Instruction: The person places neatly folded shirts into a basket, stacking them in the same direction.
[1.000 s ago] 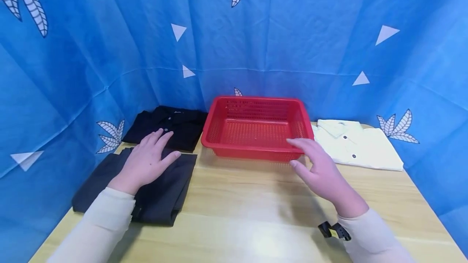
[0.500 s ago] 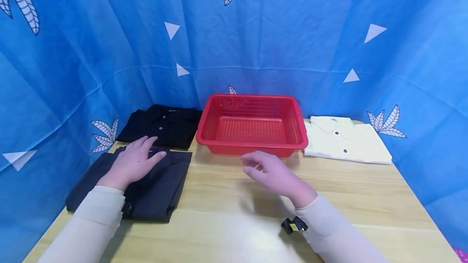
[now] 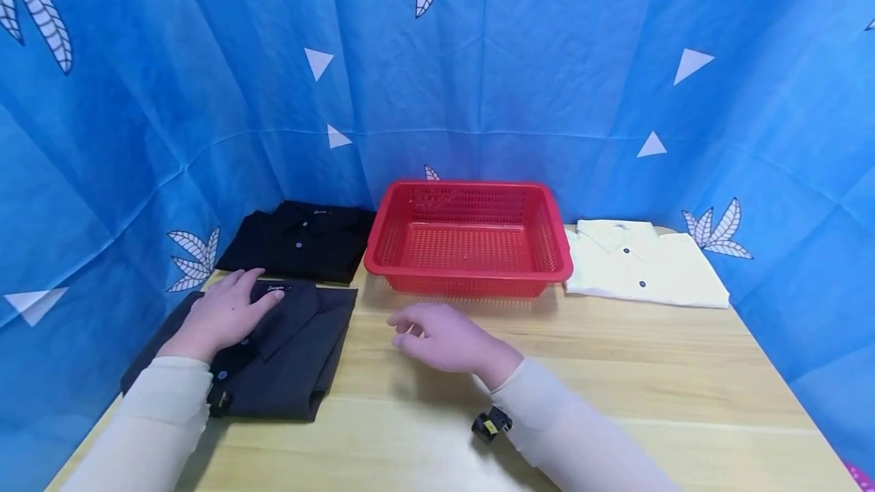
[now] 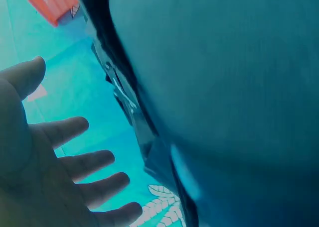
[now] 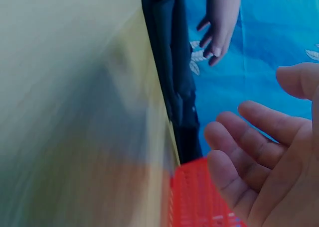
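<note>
My left hand hovers over a folded dark grey shirt at the table's left side, its fingers spread and holding nothing. In the left wrist view, that hand's fingers stand apart beside the shirt's dark cloth. My right hand is above the bare wood in front of the red basket, fingers loosely bent and nothing in them. From the right wrist camera, the right palm faces the dark shirts, with the basket just below. Behind the grey shirt lies a folded black shirt.
A folded white shirt with dark buttons lies right of the basket, near the back edge. The light wooden table is enclosed by a blue patterned curtain behind and at both sides.
My right hand has swept left from the basket's front right corner towards the grey shirt. The left hand has shifted slightly left and down over that shirt. The whole view has turned slightly.
</note>
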Demonstrator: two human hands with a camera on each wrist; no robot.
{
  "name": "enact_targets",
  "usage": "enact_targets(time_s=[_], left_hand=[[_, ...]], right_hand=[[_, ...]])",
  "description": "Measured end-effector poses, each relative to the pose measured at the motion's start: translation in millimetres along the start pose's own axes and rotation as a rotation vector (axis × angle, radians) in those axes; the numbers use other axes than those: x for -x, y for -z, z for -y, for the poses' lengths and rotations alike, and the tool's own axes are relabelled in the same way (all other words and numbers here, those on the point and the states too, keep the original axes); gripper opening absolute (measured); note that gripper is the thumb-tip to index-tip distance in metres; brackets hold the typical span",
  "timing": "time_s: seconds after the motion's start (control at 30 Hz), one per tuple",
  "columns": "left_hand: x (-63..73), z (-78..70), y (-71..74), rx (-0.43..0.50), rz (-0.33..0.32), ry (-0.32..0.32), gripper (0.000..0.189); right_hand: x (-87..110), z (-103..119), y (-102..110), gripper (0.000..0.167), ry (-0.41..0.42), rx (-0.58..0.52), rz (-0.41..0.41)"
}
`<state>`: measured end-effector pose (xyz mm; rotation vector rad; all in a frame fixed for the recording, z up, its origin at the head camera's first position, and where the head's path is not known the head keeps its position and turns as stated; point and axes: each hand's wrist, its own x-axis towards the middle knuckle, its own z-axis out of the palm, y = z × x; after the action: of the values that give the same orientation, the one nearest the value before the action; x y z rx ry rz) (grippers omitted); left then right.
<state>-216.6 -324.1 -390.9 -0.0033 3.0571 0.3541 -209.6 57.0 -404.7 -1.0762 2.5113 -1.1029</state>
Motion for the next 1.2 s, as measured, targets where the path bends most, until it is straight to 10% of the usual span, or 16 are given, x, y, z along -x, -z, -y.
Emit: enact_targets(time_s=[0.63,1.2], left_hand=[[21.8,59.8,16.8,0.049,0.114,0.152,0.105],[9.0,86.2,20.7,0.152,0.295,0.235,0.111]], right_hand=[[-32.9,10.0,-47.6,0.046,-0.105,-0.022,0.132],[-59.5,13.9,-64.7,0.056,-0.145,0.208,0.248]])
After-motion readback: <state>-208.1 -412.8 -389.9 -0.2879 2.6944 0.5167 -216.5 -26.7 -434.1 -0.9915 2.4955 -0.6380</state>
